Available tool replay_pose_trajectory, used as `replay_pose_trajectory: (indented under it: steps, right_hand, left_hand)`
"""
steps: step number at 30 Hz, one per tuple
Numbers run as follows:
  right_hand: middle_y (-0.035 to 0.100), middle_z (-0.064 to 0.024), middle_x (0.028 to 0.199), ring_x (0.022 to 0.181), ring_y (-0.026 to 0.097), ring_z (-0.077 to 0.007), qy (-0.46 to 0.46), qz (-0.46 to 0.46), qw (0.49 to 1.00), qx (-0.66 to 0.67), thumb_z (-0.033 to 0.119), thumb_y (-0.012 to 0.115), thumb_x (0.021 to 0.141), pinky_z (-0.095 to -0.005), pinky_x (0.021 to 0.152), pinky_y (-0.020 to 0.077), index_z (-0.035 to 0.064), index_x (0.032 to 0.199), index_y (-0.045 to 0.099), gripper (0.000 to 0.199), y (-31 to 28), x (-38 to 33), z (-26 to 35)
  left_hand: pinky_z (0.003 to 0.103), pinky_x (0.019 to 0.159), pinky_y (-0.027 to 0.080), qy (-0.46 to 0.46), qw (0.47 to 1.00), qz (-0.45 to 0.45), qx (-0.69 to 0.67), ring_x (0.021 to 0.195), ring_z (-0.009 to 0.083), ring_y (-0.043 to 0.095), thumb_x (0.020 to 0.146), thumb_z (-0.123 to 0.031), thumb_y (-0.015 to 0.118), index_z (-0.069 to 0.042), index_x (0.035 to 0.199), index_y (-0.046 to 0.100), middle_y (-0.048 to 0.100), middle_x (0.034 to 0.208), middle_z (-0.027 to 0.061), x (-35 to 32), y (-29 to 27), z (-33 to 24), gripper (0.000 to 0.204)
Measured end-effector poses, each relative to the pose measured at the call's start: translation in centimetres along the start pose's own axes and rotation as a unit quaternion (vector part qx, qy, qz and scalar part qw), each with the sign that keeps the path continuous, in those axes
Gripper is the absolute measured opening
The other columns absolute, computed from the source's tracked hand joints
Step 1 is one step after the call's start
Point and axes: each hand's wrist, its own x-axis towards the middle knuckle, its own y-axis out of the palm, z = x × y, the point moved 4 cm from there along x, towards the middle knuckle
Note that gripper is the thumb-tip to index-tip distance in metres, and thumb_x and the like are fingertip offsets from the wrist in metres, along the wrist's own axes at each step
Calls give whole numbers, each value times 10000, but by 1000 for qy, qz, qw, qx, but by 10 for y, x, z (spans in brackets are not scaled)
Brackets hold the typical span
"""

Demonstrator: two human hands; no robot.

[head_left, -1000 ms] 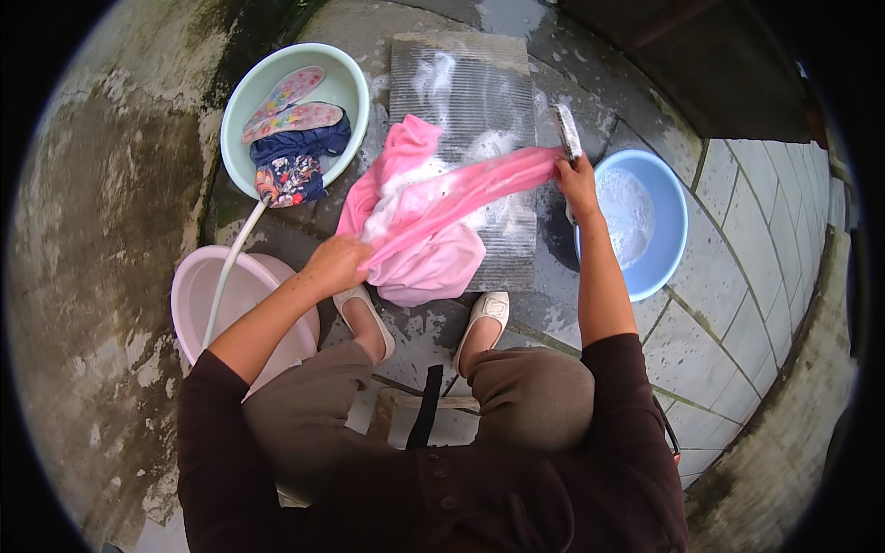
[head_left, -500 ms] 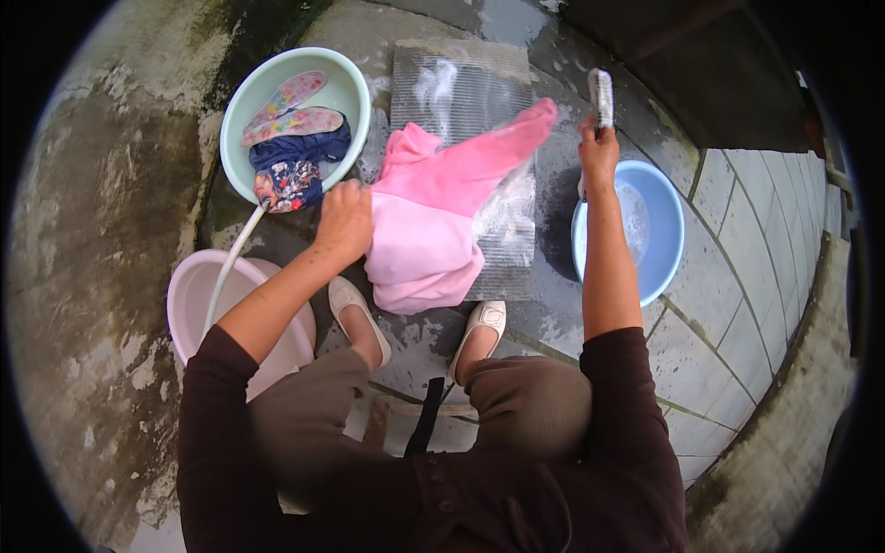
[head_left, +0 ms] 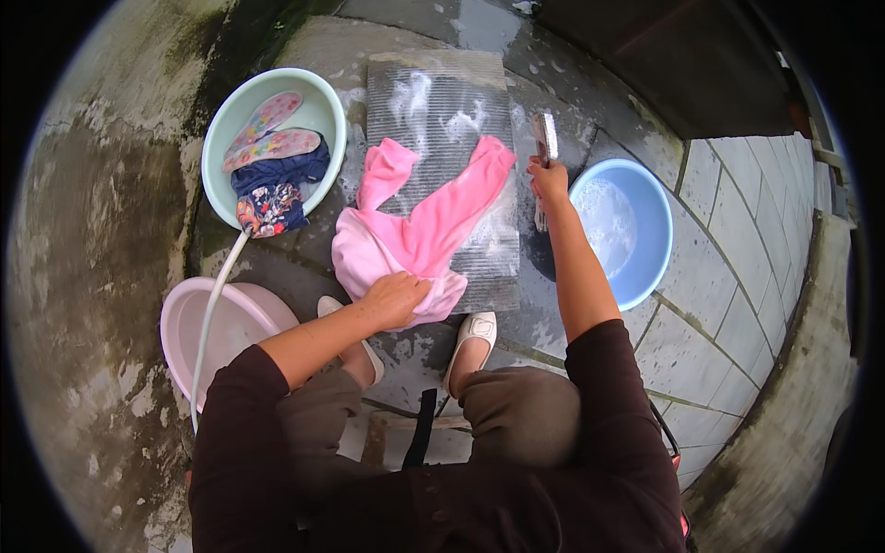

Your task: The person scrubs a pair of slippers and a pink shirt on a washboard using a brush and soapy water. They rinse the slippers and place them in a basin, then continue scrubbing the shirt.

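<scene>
my left hand [head_left: 396, 299] pinches the pink cloth [head_left: 429, 232], spread ahead of that grip; my right hand [head_left: 550, 181] clasps a brush [head_left: 546, 138], a blue basin [head_left: 656, 263] just beside it.

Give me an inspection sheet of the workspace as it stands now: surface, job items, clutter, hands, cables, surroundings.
Surface: grey ribbed slab on wet-looking paving, patched with white foam.
Job items: pink garment crumpled partly on the slab; brush above the paving beside it; blue basin holding foamy water.
Clutter: green basin holding navy cloth and two floral insole-shaped pieces; pink basin.
Hands: left hand on the garment's near end, grip unclear; right hand gripping the brush.
Cables: nothing seen; a white hose crosses the pink basin.
Surroundings: stained wall at left.
</scene>
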Motion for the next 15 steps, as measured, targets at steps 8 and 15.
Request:
replay_pose_trajectory:
  steps: [8,15]
  right_hand:
    - [614,-55,696,573,541,-156,-76,46,988,-127,193,715,788,-317,558,417,23,969,677,251,25,22,-17]
    - [672,-165,855,762,639,-281,-190,70,952,-230,262,756,731,-367,722,488,12,886,669,306,43,0,8]
  left_hand:
    - [414,826,454,-167,971,-164,42,933,298,579,787,-282,714,-67,1006,604,593,912,94,42,-54,77,326]
    - [459,905,404,-65,970,-195,134,850,316,612,784,-314,710,-79,1002,619,640,877,128,26,-42,97,334]
